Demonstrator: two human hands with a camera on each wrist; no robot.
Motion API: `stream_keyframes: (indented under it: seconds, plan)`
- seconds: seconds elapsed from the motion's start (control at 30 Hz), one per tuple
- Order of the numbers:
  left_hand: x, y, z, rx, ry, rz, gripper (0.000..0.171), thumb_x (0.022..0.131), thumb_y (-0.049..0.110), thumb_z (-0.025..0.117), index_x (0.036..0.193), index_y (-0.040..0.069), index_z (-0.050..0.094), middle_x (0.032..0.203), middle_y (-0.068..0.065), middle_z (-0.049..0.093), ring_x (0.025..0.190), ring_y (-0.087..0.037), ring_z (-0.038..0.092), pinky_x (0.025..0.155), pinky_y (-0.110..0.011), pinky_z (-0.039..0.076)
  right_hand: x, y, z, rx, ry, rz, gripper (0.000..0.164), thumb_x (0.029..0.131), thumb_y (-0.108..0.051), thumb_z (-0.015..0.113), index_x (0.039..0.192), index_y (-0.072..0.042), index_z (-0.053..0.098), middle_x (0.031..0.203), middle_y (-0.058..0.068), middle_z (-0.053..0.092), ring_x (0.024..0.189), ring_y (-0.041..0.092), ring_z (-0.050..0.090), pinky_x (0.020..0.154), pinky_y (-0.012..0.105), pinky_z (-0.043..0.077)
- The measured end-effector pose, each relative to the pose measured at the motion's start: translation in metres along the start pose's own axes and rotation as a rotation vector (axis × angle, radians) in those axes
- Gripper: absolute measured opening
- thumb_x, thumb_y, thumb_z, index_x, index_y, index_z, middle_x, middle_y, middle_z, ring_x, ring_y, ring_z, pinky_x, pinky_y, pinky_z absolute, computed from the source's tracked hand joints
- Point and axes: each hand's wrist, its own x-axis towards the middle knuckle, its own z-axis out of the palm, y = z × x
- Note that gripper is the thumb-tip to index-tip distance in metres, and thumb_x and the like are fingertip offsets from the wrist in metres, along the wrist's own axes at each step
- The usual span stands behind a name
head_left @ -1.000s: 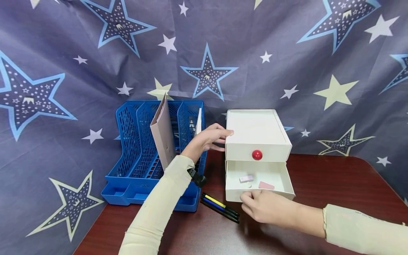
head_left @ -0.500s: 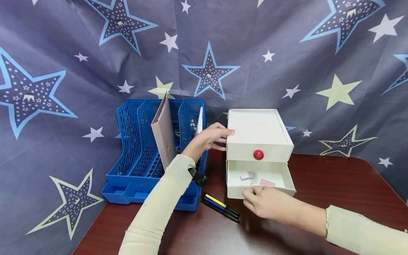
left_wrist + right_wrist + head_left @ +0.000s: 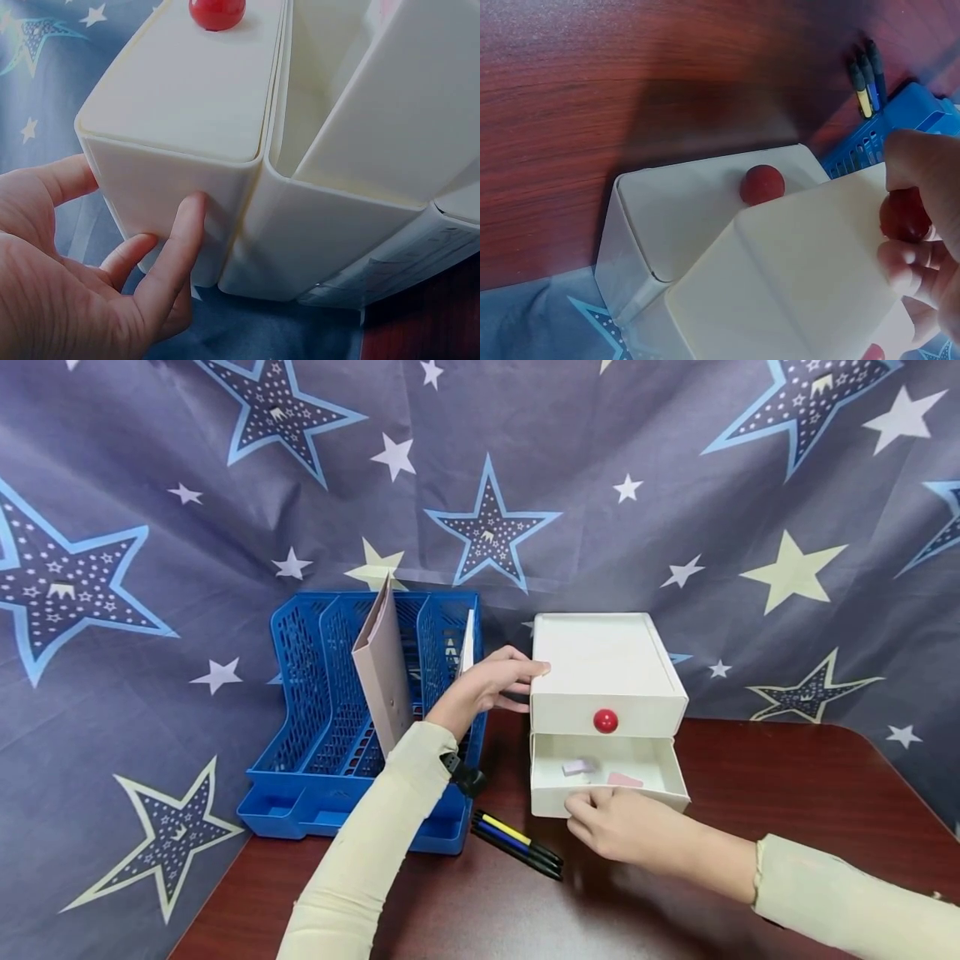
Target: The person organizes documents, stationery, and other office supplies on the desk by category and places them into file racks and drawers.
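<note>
A white drawer unit stands on the table with its middle drawer partly pulled out. Inside that drawer lie a lilac block and a pink block, like erasers. My right hand pinches the drawer's red knob, which the hand hides in the head view. My left hand rests on the unit's upper left edge, thumb on top. In the left wrist view its extended fingers press the side wall. The top drawer, with its own red knob, sits flush.
Left of the unit is a blue file rack holding a pinkish folder and a white sheet. Several black pens lie before it. Below the open drawer, another drawer with a red knob is flush. Behind hangs a star-patterned cloth.
The middle drawer has slid a little way back into the unit, with my right hand moving along on its knob. My left hand has stayed in place on the unit.
</note>
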Motion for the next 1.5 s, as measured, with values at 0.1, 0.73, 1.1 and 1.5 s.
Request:
stream_keyframes:
  seconds: [0.1, 0.73, 1.1, 1.5]
  plan:
    - [0.0, 0.0, 0.0, -0.001, 0.0, -0.002, 0.038, 0.096, 0.031, 0.072, 0.117, 0.012, 0.047, 0.138, -0.018, 0.056, 0.13, -0.036, 0.058, 0.099, -0.054, 0.057, 0.0, 0.002, 0.003, -0.006, 0.0, 0.002, 0.014, 0.08, -0.006, 0.052, 0.092, -0.01, 0.058, 0.092, 0.005, 0.046, 0.065, 0.016, 0.041, 0.045, 0.023, 0.032]
    - [0.002, -0.002, 0.0, 0.001, 0.001, 0.002, 0.038, 0.097, 0.031, 0.071, 0.118, 0.012, 0.046, 0.139, -0.017, 0.055, 0.13, -0.036, 0.057, 0.098, -0.053, 0.058, 0.003, 0.018, 0.022, -0.044, -0.039, 0.015, 0.015, 0.082, -0.013, 0.067, 0.092, -0.009, 0.058, 0.091, 0.006, 0.045, 0.064, 0.019, 0.044, 0.05, 0.025, 0.041]
    - [0.0, 0.0, 0.002, 0.001, 0.007, -0.006, 0.038, 0.097, 0.03, 0.071, 0.119, 0.012, 0.047, 0.14, -0.017, 0.054, 0.13, -0.035, 0.058, 0.097, -0.053, 0.058, 0.005, 0.027, 0.035, 0.005, -0.052, 0.064, 0.033, 0.077, -0.019, 0.082, 0.092, -0.009, 0.055, 0.092, 0.006, 0.045, 0.062, 0.02, 0.049, 0.046, 0.027, 0.043]
    - [-0.002, 0.001, 0.002, 0.009, 0.011, -0.003, 0.037, 0.097, 0.029, 0.071, 0.12, 0.011, 0.049, 0.141, -0.017, 0.053, 0.13, -0.036, 0.057, 0.082, -0.043, 0.064, 0.006, 0.03, 0.04, 0.04, -0.083, 0.088, 0.026, 0.084, -0.019, 0.081, 0.097, -0.009, 0.06, 0.095, 0.006, 0.049, 0.072, 0.021, 0.057, 0.046, 0.028, 0.044]
